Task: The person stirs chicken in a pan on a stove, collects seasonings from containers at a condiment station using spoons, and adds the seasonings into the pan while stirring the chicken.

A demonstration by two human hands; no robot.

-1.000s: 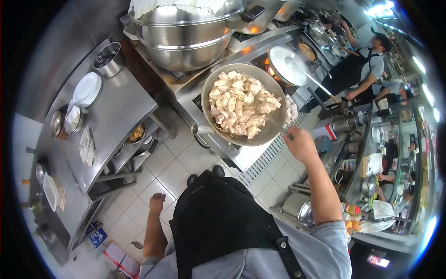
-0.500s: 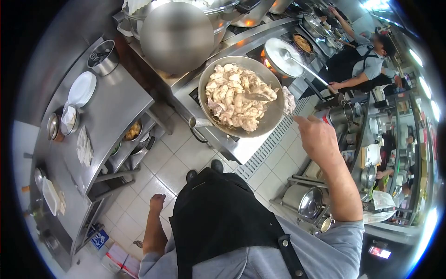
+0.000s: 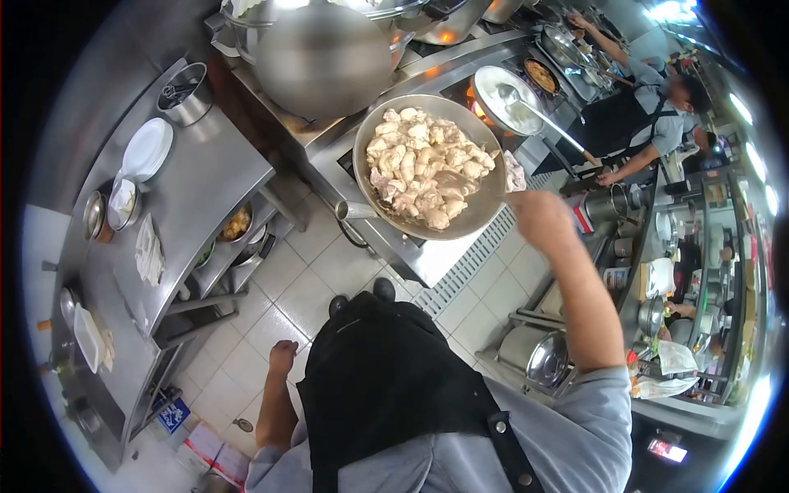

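A wide metal pan [image 3: 485, 215] full of pale, partly cooked meat pieces [image 3: 419, 164] rests on the stove corner, its hollow handle [image 3: 355, 210] pointing left. My right hand [image 3: 542, 220], smeared by motion, is closed at the pan's right rim around a utensil handle; the utensil's flat end [image 3: 450, 186] lies among the meat. My left hand [image 3: 283, 357] hangs low over the floor tiles, fingers curled, with nothing visible in it. Beside the pan at the right is a light cloth [image 3: 514, 174].
Behind the pan stand a large steamer pot [image 3: 246, 37] and a blurred round metal disc [image 3: 325, 62]. A white wok [image 3: 501, 90] with a ladle sits over flame. At the right works another person [image 3: 649, 123]. The left steel counter [image 3: 209, 164] holds plates and bowls.
The round disc came into view before the steamer pot. My right hand moved away from the pan, then back toward its rim, and the meat has been shifted about. The co-worker's arms moved.
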